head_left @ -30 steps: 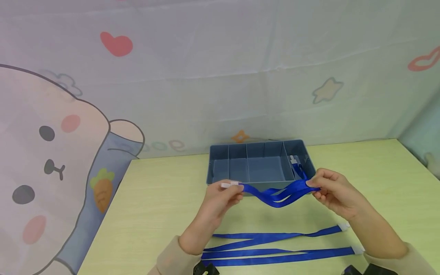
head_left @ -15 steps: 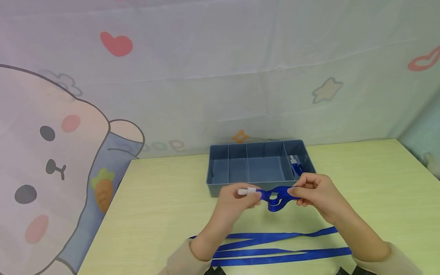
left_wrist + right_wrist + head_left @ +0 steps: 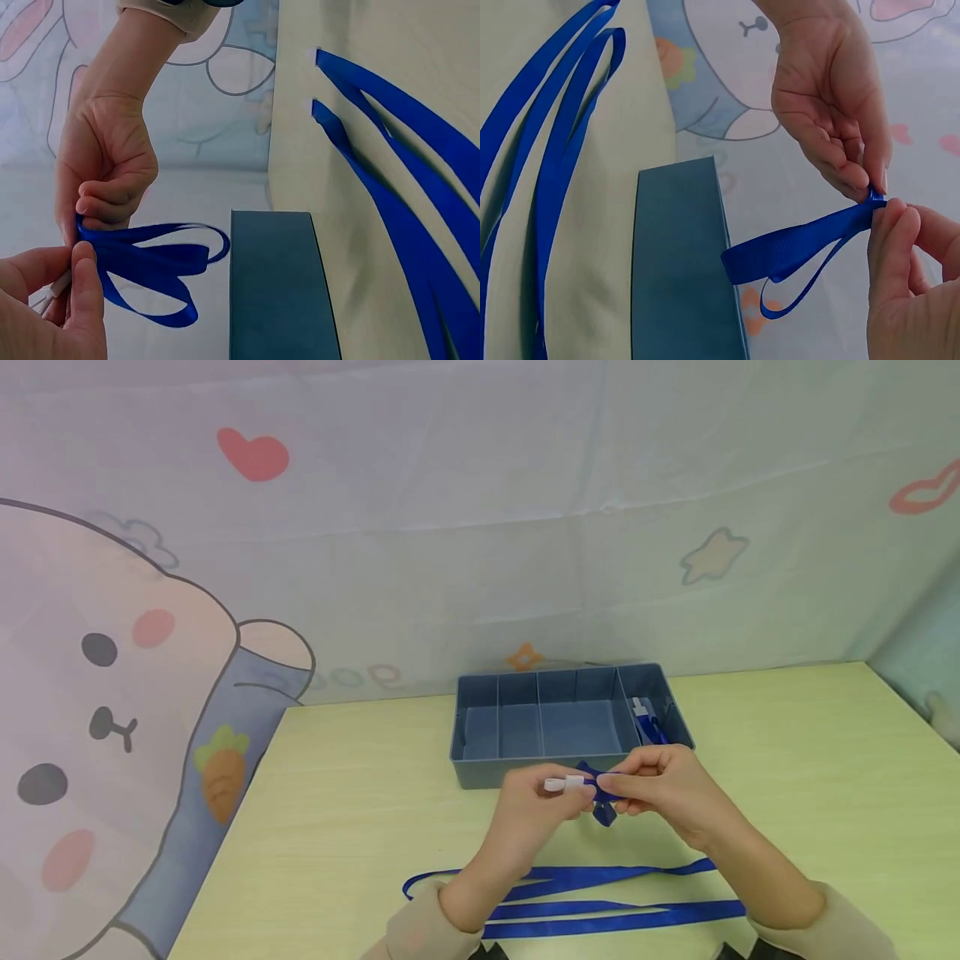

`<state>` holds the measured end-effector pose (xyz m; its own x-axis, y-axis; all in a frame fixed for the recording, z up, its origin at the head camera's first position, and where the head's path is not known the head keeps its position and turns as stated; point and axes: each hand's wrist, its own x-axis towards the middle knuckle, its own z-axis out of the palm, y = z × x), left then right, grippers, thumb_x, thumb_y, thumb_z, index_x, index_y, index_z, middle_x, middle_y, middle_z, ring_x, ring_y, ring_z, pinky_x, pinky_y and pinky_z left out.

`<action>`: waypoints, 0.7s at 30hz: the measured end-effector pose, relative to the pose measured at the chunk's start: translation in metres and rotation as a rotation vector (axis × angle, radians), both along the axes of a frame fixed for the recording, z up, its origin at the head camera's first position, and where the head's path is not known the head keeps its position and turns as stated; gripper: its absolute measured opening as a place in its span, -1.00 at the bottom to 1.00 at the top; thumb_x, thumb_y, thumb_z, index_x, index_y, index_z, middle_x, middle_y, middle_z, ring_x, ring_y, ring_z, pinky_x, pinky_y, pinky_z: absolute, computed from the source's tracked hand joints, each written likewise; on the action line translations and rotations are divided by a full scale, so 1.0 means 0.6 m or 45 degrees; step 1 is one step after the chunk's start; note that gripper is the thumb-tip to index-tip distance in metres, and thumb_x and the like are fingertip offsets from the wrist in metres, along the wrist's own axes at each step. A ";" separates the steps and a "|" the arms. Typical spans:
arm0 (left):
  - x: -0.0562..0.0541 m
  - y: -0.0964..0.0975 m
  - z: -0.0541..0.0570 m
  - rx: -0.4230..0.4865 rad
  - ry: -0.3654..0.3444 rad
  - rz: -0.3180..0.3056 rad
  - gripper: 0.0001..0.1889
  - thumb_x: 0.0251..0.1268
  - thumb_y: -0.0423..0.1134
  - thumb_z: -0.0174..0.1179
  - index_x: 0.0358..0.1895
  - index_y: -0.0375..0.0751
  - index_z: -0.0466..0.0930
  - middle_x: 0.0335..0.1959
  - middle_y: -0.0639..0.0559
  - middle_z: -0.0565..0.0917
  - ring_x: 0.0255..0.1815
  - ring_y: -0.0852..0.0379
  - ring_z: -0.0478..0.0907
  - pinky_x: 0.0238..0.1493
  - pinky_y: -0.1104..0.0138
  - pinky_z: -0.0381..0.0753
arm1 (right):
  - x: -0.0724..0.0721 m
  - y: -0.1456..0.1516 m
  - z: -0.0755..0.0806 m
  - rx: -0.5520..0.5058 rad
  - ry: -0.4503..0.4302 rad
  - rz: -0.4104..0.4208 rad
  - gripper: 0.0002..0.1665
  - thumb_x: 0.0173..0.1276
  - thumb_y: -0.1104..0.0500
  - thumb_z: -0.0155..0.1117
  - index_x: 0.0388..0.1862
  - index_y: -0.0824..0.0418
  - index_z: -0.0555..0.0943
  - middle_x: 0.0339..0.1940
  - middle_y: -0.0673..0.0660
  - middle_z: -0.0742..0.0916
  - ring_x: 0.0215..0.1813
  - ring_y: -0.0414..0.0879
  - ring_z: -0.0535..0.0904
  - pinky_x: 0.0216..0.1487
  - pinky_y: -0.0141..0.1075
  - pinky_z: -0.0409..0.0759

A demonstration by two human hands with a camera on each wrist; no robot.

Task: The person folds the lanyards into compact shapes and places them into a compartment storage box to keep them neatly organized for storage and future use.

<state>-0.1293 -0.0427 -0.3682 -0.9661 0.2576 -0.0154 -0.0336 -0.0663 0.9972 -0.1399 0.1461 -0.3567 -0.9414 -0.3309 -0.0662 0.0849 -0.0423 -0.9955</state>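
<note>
A blue lanyard is folded into loops between my two hands, just in front of the box. My left hand pinches it beside its white clip, which points left. Close against those fingertips, my right hand pinches the gathered ribbon. In the left wrist view the ribbon loops hang out past the fingers. Two more blue lanyards lie stretched out across the table, partly hidden by my forearms; their white ends show in the left wrist view.
A grey-blue divided box stands at the back of the table. Its right compartment holds a folded blue lanyard with a white clip. Behind the table hangs a printed cloth.
My hands have come together, and the lanyard stretched between them is now bunched into short loops. The box and the lanyards on the table stay put.
</note>
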 end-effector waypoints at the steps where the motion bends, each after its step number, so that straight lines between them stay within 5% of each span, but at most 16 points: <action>1: 0.000 0.001 -0.001 0.005 -0.001 0.002 -0.83 0.13 -0.36 0.28 -0.22 -0.38 0.67 -0.35 -0.09 0.68 -0.36 0.09 0.66 -0.19 0.23 0.65 | 0.000 0.000 -0.001 -0.023 -0.018 0.007 -0.87 0.21 0.31 0.32 -0.49 0.13 0.70 -0.53 0.04 0.73 -0.55 -0.21 0.63 -0.39 -0.40 0.64; 7: 0.000 0.003 -0.002 -0.001 -0.019 0.036 -0.82 0.15 -0.35 0.28 -0.21 -0.38 0.67 -0.34 -0.10 0.68 -0.33 0.09 0.65 -0.19 0.27 0.65 | -0.001 -0.002 -0.006 -0.118 -0.074 0.053 -0.79 0.34 0.23 0.19 -0.44 0.14 0.72 -0.48 0.07 0.73 -0.44 -0.18 0.68 -0.32 -0.40 0.64; 13: 0.004 0.002 0.000 0.047 -0.040 0.061 -0.80 0.15 -0.35 0.28 -0.18 -0.41 0.67 -0.30 -0.12 0.68 -0.33 0.11 0.63 -0.18 0.26 0.64 | 0.000 0.001 -0.012 -0.185 0.015 0.138 -0.79 0.33 0.34 0.16 -0.29 0.15 0.73 -0.36 0.08 0.75 -0.33 -0.15 0.69 -0.23 -0.34 0.64; 17: 0.004 0.003 -0.002 0.084 -0.072 0.057 -0.78 0.13 -0.33 0.31 -0.18 -0.40 0.67 -0.30 -0.12 0.68 -0.31 0.08 0.66 -0.16 0.23 0.64 | 0.003 -0.005 -0.013 -0.051 0.070 0.059 -0.84 0.25 0.32 0.27 -0.21 0.29 0.71 -0.35 0.05 0.75 -0.34 -0.14 0.69 -0.23 -0.30 0.65; 21: 0.003 0.005 -0.002 0.089 -0.082 0.090 -0.79 0.09 -0.32 0.34 -0.23 -0.38 0.67 -0.34 -0.09 0.67 -0.32 0.08 0.66 -0.18 0.23 0.65 | 0.009 -0.017 -0.011 0.142 0.142 -0.071 -0.67 0.20 0.25 0.34 -0.16 0.51 0.63 -0.38 0.10 0.75 -0.41 -0.06 0.67 -0.29 -0.26 0.67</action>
<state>-0.1277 -0.0396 -0.3695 -0.9795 0.1918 -0.0625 -0.0903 -0.1399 0.9860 -0.1347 0.1356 -0.3632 -0.9616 -0.2743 0.0064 -0.0258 0.0675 -0.9974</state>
